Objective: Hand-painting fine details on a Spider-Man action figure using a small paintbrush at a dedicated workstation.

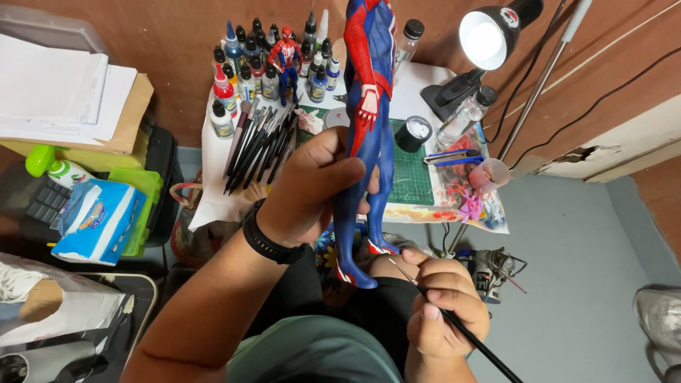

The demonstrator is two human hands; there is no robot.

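My left hand, with a black watch on its wrist, grips a tall red and blue superhero figure by the thighs and holds it upright over my lap. My right hand holds a thin black paintbrush. The brush tip points up and left, close to the figure's red and white foot. Both hands are in front of a small white work table.
On the table lie a row of brushes, several paint bottles, a small figure of the same kind, a green cutting mat, a black jar and a lit desk lamp. A tissue pack sits at the left.
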